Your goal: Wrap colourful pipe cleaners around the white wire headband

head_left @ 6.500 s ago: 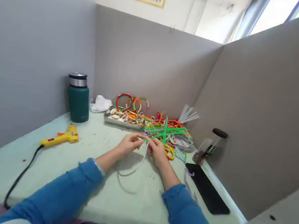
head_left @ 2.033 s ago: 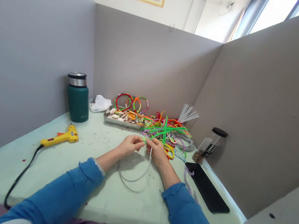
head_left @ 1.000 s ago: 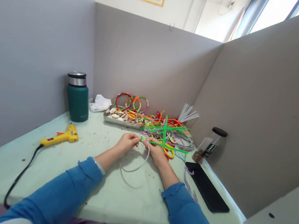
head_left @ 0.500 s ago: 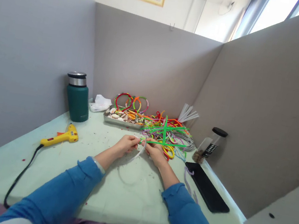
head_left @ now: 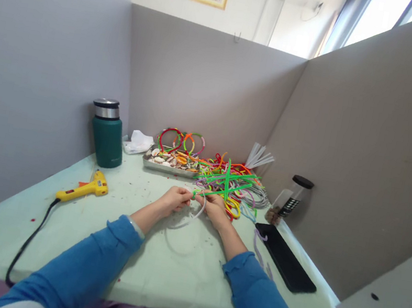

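Over the middle of the table, my left hand (head_left: 176, 200) pinches a thin white band (head_left: 195, 216) near its end, where a bit of green is wound round it. The fingertips of my right hand (head_left: 213, 207) are pressed together on the green pipe cleaner (head_left: 212, 193) beside that spot. Its free length points up and right toward the pile. The band curves down below both hands. Just behind them lies a heap of coloured pipe cleaners (head_left: 227, 179).
A metal tray (head_left: 171, 170) of shell-like pieces stands at the back, with coloured rings (head_left: 170, 140) on it. At left are a green bottle (head_left: 107, 139) and a yellow glue gun (head_left: 84, 190) with its cord. At right are a clear jar (head_left: 289, 200) and a black phone (head_left: 285, 258).
The green pipe cleaner's free end has swung upward from nearly level. The white band has turned and its loop has shifted slightly right. Both hands stay almost in place.
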`<state>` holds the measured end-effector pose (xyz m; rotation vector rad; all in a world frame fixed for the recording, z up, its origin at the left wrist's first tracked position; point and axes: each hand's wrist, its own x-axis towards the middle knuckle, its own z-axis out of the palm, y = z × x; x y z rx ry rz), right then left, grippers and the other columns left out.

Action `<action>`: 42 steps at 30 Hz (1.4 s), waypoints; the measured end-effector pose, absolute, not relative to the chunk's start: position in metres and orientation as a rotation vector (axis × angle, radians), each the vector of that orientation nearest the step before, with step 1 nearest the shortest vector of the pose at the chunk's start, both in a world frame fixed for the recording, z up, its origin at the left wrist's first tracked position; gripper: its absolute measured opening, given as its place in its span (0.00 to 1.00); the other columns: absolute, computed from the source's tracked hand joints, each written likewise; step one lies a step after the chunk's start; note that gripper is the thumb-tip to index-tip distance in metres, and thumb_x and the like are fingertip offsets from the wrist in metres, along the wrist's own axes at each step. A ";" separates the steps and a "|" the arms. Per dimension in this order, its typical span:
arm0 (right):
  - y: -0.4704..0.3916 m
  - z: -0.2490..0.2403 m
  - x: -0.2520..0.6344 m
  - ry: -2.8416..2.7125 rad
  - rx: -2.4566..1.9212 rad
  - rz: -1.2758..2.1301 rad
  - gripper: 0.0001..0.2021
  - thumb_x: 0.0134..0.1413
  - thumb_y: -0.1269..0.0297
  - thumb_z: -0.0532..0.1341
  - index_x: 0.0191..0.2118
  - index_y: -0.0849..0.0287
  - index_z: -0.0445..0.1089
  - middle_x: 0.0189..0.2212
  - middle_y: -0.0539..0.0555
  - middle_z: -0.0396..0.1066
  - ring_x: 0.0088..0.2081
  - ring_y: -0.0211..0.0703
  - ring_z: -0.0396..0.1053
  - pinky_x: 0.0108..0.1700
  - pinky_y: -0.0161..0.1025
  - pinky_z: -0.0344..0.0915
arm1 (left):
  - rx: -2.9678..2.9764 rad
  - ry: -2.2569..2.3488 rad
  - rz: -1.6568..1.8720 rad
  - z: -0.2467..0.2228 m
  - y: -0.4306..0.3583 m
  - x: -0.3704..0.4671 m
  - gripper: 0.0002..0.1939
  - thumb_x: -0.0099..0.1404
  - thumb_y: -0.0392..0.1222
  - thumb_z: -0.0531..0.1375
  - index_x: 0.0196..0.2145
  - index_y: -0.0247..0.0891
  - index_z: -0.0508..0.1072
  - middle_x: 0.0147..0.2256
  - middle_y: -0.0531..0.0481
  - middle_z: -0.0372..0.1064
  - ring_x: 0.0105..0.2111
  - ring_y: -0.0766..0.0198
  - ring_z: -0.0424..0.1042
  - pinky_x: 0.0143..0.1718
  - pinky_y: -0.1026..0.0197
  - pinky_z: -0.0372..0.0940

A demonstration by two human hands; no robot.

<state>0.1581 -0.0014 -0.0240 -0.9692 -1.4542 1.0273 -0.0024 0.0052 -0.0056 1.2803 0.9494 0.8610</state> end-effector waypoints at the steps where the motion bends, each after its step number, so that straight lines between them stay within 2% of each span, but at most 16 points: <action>1: -0.001 -0.024 0.159 -1.479 -0.969 1.008 0.14 0.40 0.53 0.65 0.27 0.59 0.70 0.17 0.46 0.59 0.19 0.33 0.52 0.21 0.32 0.46 | 1.292 0.972 0.852 -0.006 0.006 -0.002 0.19 0.48 0.52 0.63 0.25 0.33 0.65 0.18 0.56 0.59 0.12 0.79 0.46 0.14 0.68 0.35; 6: -0.001 -0.021 0.162 -1.585 -0.914 0.816 0.11 0.41 0.56 0.65 0.26 0.59 0.71 0.26 0.50 0.66 0.29 0.39 0.62 0.32 0.35 0.58 | 1.345 1.022 0.799 -0.009 0.008 -0.003 0.21 0.46 0.54 0.64 0.25 0.32 0.66 0.18 0.55 0.60 0.12 0.78 0.47 0.14 0.68 0.35; 9: -0.002 -0.019 0.162 -1.633 -0.860 0.714 0.09 0.41 0.58 0.65 0.25 0.58 0.72 0.31 0.53 0.67 0.36 0.42 0.63 0.41 0.37 0.59 | 1.377 1.025 0.774 -0.009 0.008 -0.004 0.22 0.45 0.56 0.64 0.25 0.32 0.67 0.19 0.55 0.60 0.13 0.78 0.47 0.15 0.68 0.35; 12: -0.003 -0.017 0.161 -1.641 -0.830 0.719 0.08 0.42 0.58 0.65 0.26 0.58 0.73 0.33 0.54 0.67 0.39 0.44 0.64 0.44 0.39 0.59 | 1.409 1.014 0.763 -0.011 0.009 -0.005 0.23 0.45 0.58 0.63 0.22 0.32 0.66 0.18 0.55 0.59 0.13 0.78 0.46 0.14 0.68 0.35; 15: -0.004 -0.016 0.160 -1.638 -0.829 0.758 0.08 0.42 0.58 0.64 0.26 0.58 0.73 0.32 0.54 0.68 0.38 0.44 0.64 0.41 0.39 0.60 | 1.451 0.995 0.745 -0.012 0.010 -0.005 0.23 0.47 0.59 0.62 0.22 0.33 0.66 0.18 0.55 0.58 0.13 0.77 0.45 0.14 0.67 0.36; 21: -0.003 -0.018 0.160 -1.592 -0.955 0.835 0.10 0.40 0.56 0.64 0.24 0.59 0.71 0.21 0.50 0.65 0.28 0.40 0.61 0.28 0.34 0.57 | 1.580 1.019 0.746 -0.012 0.008 -0.006 0.21 0.50 0.57 0.59 0.20 0.34 0.66 0.13 0.58 0.50 0.12 0.76 0.44 0.15 0.67 0.37; 24: 0.000 -0.021 0.160 -1.599 -0.960 0.810 0.10 0.40 0.58 0.64 0.21 0.59 0.70 0.20 0.48 0.64 0.25 0.37 0.59 0.27 0.33 0.55 | 1.683 1.023 0.750 -0.011 0.006 -0.005 0.17 0.52 0.52 0.58 0.19 0.34 0.66 0.12 0.58 0.50 0.13 0.74 0.46 0.16 0.66 0.40; 30: 0.002 -0.024 0.160 -1.573 -0.974 0.895 0.08 0.41 0.60 0.63 0.23 0.60 0.70 0.18 0.47 0.63 0.22 0.34 0.57 0.25 0.33 0.52 | 1.811 1.029 0.756 -0.009 0.004 -0.006 0.13 0.53 0.47 0.56 0.19 0.34 0.68 0.13 0.58 0.50 0.13 0.74 0.47 0.16 0.67 0.41; 37: 0.004 -0.026 0.160 -1.535 -0.997 0.911 0.08 0.40 0.60 0.64 0.25 0.59 0.68 0.18 0.46 0.61 0.21 0.33 0.54 0.24 0.32 0.51 | 1.842 1.010 0.762 -0.006 -0.001 -0.002 0.17 0.52 0.51 0.58 0.18 0.34 0.68 0.14 0.57 0.50 0.15 0.73 0.45 0.17 0.66 0.41; 42: 0.003 -0.025 0.159 -1.553 -0.990 0.920 0.10 0.41 0.58 0.63 0.24 0.60 0.68 0.19 0.46 0.60 0.21 0.32 0.54 0.23 0.32 0.50 | 1.919 1.122 0.796 -0.007 0.002 -0.001 0.20 0.50 0.55 0.59 0.19 0.32 0.70 0.15 0.56 0.53 0.17 0.72 0.48 0.19 0.66 0.44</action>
